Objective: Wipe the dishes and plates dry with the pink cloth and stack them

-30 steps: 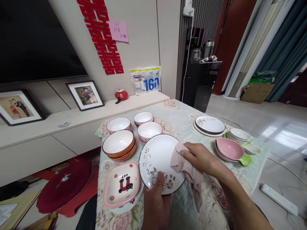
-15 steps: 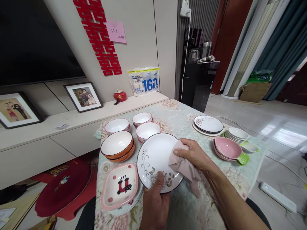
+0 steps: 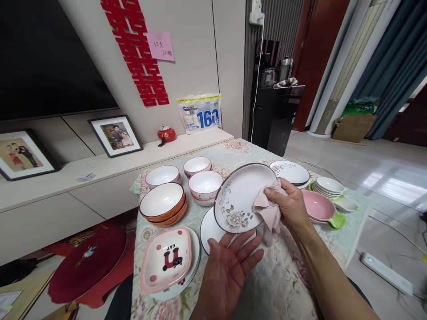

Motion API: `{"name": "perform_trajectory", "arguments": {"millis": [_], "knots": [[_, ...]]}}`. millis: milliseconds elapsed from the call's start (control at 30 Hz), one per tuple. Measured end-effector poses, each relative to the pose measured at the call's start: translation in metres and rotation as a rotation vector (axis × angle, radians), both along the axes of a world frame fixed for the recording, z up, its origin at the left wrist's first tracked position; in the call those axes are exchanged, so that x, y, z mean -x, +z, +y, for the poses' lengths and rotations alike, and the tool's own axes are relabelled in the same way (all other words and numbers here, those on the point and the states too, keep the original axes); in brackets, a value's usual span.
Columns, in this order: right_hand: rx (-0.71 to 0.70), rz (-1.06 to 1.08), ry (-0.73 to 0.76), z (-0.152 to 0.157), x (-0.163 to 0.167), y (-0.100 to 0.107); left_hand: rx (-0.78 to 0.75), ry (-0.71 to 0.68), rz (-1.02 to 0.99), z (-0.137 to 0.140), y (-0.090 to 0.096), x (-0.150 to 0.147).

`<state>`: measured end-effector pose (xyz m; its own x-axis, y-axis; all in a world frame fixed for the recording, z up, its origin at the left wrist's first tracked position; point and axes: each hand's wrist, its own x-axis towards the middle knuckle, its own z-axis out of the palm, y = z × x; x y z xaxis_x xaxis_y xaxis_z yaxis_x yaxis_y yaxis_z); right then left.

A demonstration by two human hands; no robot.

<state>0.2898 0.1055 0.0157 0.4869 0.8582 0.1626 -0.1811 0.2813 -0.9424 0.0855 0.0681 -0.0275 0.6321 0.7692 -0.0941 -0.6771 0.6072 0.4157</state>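
A white plate [image 3: 245, 191] with a dark rim and brown flower pattern is tilted up above the table. My right hand [image 3: 291, 202] grips its right edge through a pale pink cloth [image 3: 267, 206], which hangs down below the fingers. Palm up and fingers spread, my left hand [image 3: 230, 262] is open just under the plate's lower edge; I cannot tell if the fingertips touch it. Beneath, another white plate [image 3: 209, 229] lies on the table, partly hidden by the raised one. Left of it sits a pink-rimmed square cat dish [image 3: 168, 260] on a stack of plates.
Orange bowls [image 3: 163, 202] and several red-rimmed white bowls [image 3: 205, 184] stand at the left of the cloth-covered table [image 3: 247, 153]. To the right are stacked plates [image 3: 289, 172], pink dishes [image 3: 318, 205] and small white dishes [image 3: 330, 186]. A power strip [image 3: 386, 273] lies on the floor.
The plate has risen and moved right with my right hand, tilting and uncovering another plate below. My left hand has let go of it and opened.
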Motion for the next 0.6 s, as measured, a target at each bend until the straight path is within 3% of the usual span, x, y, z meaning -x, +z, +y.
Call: {"name": "perform_trajectory", "arguments": {"millis": [100, 200, 367, 500, 600], "knots": [[-0.064, -0.058, -0.035, -0.002, -0.008, -0.002, 0.058, -0.116, -0.051, 0.003, 0.006, 0.004], [-0.13, -0.207, 0.086, -0.007, -0.012, -0.001, 0.104, -0.149, -0.056, 0.003, 0.011, 0.007], [-0.286, -0.469, 0.375, -0.011, -0.012, 0.009, 0.21, -0.091, 0.023, -0.001, 0.009, 0.008], [-0.327, -0.478, 0.455, -0.012, -0.012, 0.016, 0.261, -0.039, 0.024, -0.002, 0.009, 0.006], [-0.301, -0.502, 0.474, -0.015, -0.015, 0.02, 0.195, 0.011, 0.034, -0.003, 0.012, 0.003]]}}
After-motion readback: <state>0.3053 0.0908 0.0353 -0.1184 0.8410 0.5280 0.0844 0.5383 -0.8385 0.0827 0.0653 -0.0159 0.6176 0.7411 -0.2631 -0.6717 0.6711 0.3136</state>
